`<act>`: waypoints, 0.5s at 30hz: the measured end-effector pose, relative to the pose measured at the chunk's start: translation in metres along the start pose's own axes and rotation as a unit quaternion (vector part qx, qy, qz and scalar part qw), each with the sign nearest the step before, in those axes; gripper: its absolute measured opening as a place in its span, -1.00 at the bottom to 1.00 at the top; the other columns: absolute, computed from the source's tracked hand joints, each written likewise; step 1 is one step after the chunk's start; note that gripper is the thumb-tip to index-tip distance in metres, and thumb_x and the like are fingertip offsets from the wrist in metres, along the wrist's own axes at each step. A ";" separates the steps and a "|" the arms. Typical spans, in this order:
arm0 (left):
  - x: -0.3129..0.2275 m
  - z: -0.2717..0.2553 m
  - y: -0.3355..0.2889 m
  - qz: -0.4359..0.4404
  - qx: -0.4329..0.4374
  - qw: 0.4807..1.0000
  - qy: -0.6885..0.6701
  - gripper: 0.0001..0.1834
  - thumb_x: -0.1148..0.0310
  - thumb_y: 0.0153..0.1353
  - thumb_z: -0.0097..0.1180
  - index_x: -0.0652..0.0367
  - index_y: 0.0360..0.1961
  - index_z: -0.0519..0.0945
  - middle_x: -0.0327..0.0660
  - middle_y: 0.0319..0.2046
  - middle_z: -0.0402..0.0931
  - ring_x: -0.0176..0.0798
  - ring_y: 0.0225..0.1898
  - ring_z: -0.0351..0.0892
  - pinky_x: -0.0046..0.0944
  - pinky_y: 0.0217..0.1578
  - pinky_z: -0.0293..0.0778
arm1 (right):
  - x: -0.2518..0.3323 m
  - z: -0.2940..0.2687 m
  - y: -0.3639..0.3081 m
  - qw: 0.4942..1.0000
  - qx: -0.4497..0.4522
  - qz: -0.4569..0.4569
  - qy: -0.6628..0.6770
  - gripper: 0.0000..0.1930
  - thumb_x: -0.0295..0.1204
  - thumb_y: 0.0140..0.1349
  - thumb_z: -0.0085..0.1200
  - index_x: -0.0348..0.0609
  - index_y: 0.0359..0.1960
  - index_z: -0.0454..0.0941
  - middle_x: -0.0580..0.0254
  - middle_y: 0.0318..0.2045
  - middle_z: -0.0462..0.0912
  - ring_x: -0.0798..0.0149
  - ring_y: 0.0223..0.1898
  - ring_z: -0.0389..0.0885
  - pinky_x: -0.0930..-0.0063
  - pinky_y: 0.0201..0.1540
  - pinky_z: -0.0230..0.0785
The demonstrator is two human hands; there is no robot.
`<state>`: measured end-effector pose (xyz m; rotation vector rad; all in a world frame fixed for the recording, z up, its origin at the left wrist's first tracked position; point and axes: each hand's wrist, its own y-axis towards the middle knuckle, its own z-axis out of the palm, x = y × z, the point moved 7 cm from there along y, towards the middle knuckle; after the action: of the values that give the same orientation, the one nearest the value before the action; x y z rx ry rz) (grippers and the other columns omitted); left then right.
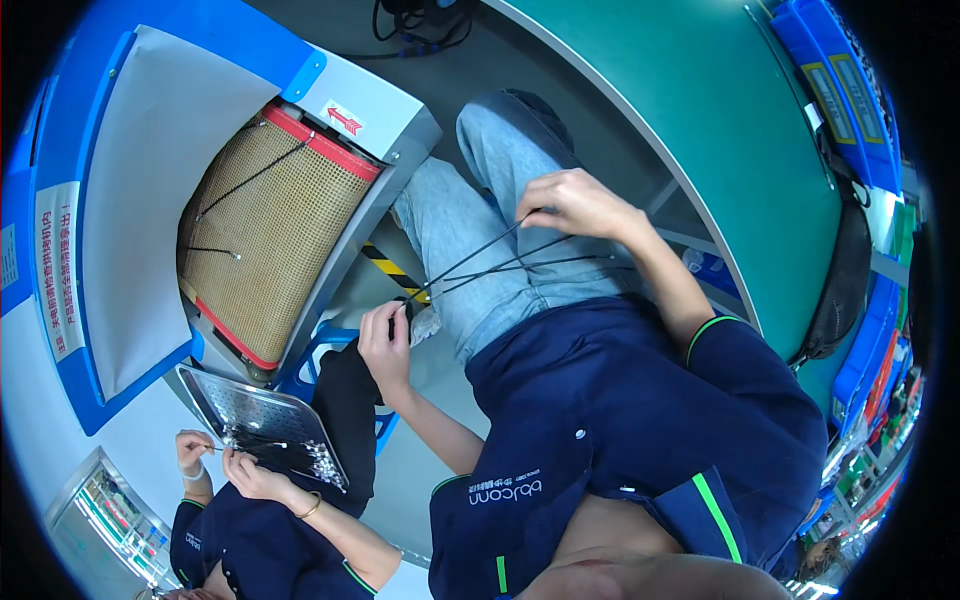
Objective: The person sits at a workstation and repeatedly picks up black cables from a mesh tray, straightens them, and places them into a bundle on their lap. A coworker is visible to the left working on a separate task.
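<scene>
A thin black cable [462, 262] runs slantwise between my two hands above my lap. My left hand [385, 338] pinches its lower end, close to the conveyor's side. Farther up and to the right, my right hand [572, 203] has its fingers closed on the other end. Two or so more black cables [560, 262] lie across my jeans [480, 300], crossing beneath the held one. The ends inside my fingers are hidden.
On the left, a blue-framed machine has a mesh conveyor belt [275, 215] carrying several black cables. At lower left, a co-worker's hands [250, 474] handle a cable by a metal tray [265, 405] of cables. A green table [740, 150] curves along the right, with blue bins [835, 80] and a black pouch [840, 275].
</scene>
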<state>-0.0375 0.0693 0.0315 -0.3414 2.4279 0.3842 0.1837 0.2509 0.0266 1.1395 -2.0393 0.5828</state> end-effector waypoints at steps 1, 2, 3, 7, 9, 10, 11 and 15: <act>0.007 -0.002 -0.002 -0.004 -0.004 1.000 0.003 -0.92 0.59 0.09 0.16 0.30 -0.35 0.55 -0.11 -0.37 0.55 -0.10 -0.33 0.54 -0.24 -0.28 0.44 | -0.007 -0.005 -0.004 1.000 -0.009 0.013 0.004 -0.88 -0.37 0.07 0.18 -0.12 -0.39 0.59 0.27 -0.38 0.63 0.15 -0.29 0.61 0.30 -0.25 0.43; 0.017 -0.004 -0.004 -0.009 -0.016 1.000 0.011 -0.92 0.59 0.11 0.15 0.29 -0.34 0.55 -0.12 -0.37 0.55 -0.12 -0.33 0.54 -0.25 -0.28 0.44 | -0.013 -0.009 -0.006 0.999 -0.012 0.030 0.009 -0.87 -0.38 0.08 0.18 -0.15 -0.38 0.59 0.22 -0.37 0.63 0.13 -0.28 0.62 0.30 -0.23 0.44; 0.025 -0.006 -0.009 -0.022 -0.017 1.000 0.014 -0.92 0.59 0.12 0.14 0.29 -0.33 0.55 -0.12 -0.37 0.55 -0.13 -0.33 0.54 -0.26 -0.29 0.44 | -0.015 -0.013 -0.007 0.999 -0.019 0.033 0.028 -0.87 -0.39 0.08 0.18 -0.17 -0.37 0.59 0.20 -0.37 0.63 0.12 -0.28 0.62 0.30 -0.22 0.44; 0.027 -0.013 -0.009 -0.046 -0.013 0.999 0.018 -0.93 0.58 0.15 0.13 0.31 -0.33 0.55 -0.12 -0.37 0.55 -0.16 -0.34 0.55 -0.27 -0.32 0.44 | -0.020 -0.019 -0.011 0.995 -0.043 0.034 0.083 -0.85 -0.43 0.10 0.18 -0.24 -0.34 0.60 0.14 -0.39 0.62 0.11 -0.28 0.62 0.31 -0.21 0.45; 0.028 -0.011 -0.006 -0.020 -0.018 1.000 0.014 -0.93 0.57 0.15 0.13 0.31 -0.32 0.55 -0.12 -0.37 0.55 -0.16 -0.34 0.55 -0.27 -0.32 0.44 | -0.021 -0.019 -0.012 0.994 -0.062 0.037 0.085 -0.86 -0.44 0.11 0.19 -0.24 -0.34 0.60 0.16 -0.39 0.62 0.15 -0.30 0.62 0.34 -0.25 0.45; 0.031 -0.009 -0.004 -0.028 -0.017 0.999 0.011 -0.92 0.56 0.12 0.16 0.30 -0.34 0.55 -0.10 -0.38 0.55 -0.13 -0.35 0.55 -0.25 -0.31 0.45 | -0.025 -0.020 -0.014 0.993 -0.066 0.045 0.086 -0.86 -0.44 0.11 0.19 -0.25 -0.33 0.60 0.16 -0.39 0.61 0.16 -0.31 0.62 0.36 -0.25 0.45; 0.030 -0.011 -0.004 -0.039 -0.017 0.999 0.013 -0.91 0.55 0.09 0.19 0.29 -0.36 0.56 -0.09 -0.39 0.56 -0.11 -0.35 0.55 -0.22 -0.30 0.45 | -0.028 -0.022 -0.016 0.992 -0.069 0.051 0.091 -0.86 -0.44 0.12 0.19 -0.25 -0.33 0.60 0.16 -0.39 0.61 0.18 -0.31 0.62 0.37 -0.26 0.44; 0.028 -0.013 -0.007 -0.084 -0.019 0.996 0.016 -0.86 0.52 -0.03 0.30 0.25 -0.43 0.59 -0.03 -0.42 0.57 0.00 -0.36 0.55 -0.12 -0.26 0.48 | -0.037 -0.024 -0.020 0.986 -0.080 0.087 0.119 -0.85 -0.44 0.13 0.19 -0.25 -0.31 0.60 0.17 -0.40 0.59 0.23 -0.34 0.60 0.41 -0.27 0.43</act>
<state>-0.0638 0.0538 0.0218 -0.5677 2.4036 0.3519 0.2229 0.2769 0.0148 0.7656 -1.9492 0.5974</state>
